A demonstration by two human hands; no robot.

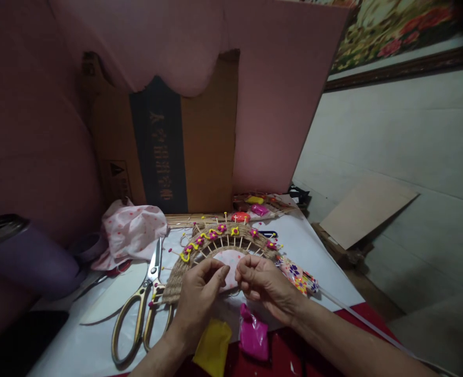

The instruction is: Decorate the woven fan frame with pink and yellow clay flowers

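My left hand (205, 287) and my right hand (263, 283) face each other in front of a twine-wrapped arch (176, 277), thumbs pressed to fingertips. Whatever is pinched in either hand is too small or hidden to make out. Small pink and yellow flowers (235, 231) and a wavy yellow strip dot the arch, and short sticks with coloured tips stand out from it. Inside its curve lies a pale spotted fabric piece (228, 257), partly covered by my fingers. Nearest my wrists are a yellow packet (212, 346) and a magenta packet (254, 333).
Large scissors (139, 309) lie left of my left hand, by a white curved sheet (111, 298). Behind are bunched spotted cloth (135, 230) and a cardboard box (210, 146). A purple tumbler (27, 262) leans at left. A flower-patterned wrapped item (299, 276) lies right.
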